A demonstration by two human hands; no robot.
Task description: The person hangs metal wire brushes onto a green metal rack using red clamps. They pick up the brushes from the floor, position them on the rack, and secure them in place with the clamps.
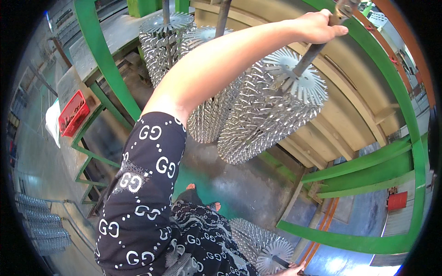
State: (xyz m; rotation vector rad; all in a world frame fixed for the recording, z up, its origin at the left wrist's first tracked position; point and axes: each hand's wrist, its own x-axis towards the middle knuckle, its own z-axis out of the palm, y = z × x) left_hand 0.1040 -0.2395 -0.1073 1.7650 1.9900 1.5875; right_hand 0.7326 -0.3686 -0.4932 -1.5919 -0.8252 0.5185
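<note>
My left arm stretches up and across to the right, its hand closed around the upper end of a metal rod. Below that hand hangs a tall rack of many small shiny metal pieces, topped by a slotted round disc. At the lower edge my right hand, mostly cut off, has its fingers around the rod of another such rack, which lies tilted beside my body. What the small pieces are cannot be made out.
Two similar racks hang farther left, partly behind my arm. Green frame bars stand at both sides, with a ribbed beige panel behind. A red basket sits on a bench at left. More racks are at lower left.
</note>
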